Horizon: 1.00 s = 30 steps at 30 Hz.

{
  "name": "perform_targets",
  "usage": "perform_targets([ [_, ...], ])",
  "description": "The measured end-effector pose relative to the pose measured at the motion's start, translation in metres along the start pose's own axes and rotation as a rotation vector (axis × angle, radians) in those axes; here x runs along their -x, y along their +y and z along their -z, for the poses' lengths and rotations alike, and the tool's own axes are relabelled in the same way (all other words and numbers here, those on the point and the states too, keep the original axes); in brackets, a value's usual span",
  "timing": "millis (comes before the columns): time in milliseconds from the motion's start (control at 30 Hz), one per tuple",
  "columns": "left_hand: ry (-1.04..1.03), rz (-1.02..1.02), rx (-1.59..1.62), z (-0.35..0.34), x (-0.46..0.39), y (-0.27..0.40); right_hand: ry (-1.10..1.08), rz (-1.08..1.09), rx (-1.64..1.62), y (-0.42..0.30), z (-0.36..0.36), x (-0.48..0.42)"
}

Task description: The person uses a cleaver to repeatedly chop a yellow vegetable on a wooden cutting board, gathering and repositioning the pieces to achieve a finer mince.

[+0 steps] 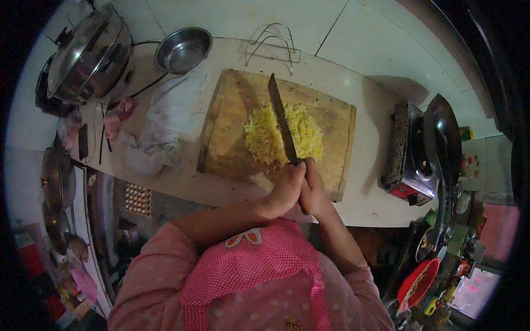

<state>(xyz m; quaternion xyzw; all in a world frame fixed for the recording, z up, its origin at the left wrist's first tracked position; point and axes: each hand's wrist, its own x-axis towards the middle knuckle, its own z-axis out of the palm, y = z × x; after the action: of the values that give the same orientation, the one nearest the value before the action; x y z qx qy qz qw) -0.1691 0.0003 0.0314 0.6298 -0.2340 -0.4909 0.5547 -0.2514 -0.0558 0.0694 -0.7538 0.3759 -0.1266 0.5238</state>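
Observation:
A long, dark-bladed knife (279, 111) points away from me over a wooden cutting board (223, 124). Its blade crosses a mound of finely chopped pale yellow food (304, 128), whose exact kind I cannot tell. Both my hands meet at the knife's handle, close to the base of the blade. My left hand (286, 188) comes in from the left, its thumb near the blade's base. Touching it on the right, my right hand (313, 188) is closed around the handle. The handle's end shows below, between my wrists. Most of my fingers are hidden.
At the left stand a lidded metal pot (89, 58), a steel bowl (184, 49) and crumpled plastic bags (155, 140). A wire rack (273, 45) is behind the board. A portable gas stove (408, 165) with a wok (443, 132) stands right. Egg trays (138, 199) sit below the counter.

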Motion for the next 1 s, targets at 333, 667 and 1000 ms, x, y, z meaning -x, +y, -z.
perform_targets([
  [333, 0.021, -0.109, -0.071, 0.015, 0.006, -0.009, 0.071, 0.215, 0.115, 0.011, -0.018, 0.004],
  [667, 0.121, -0.149, -0.195, 0.022, 0.025, 0.022, -0.004, -0.154, -0.064, 0.031, -0.040, 0.001],
  [1000, -0.081, 0.064, -0.364, 0.040, -0.013, -0.048, -0.073, -0.477, -0.237, -0.008, -0.046, -0.002],
])
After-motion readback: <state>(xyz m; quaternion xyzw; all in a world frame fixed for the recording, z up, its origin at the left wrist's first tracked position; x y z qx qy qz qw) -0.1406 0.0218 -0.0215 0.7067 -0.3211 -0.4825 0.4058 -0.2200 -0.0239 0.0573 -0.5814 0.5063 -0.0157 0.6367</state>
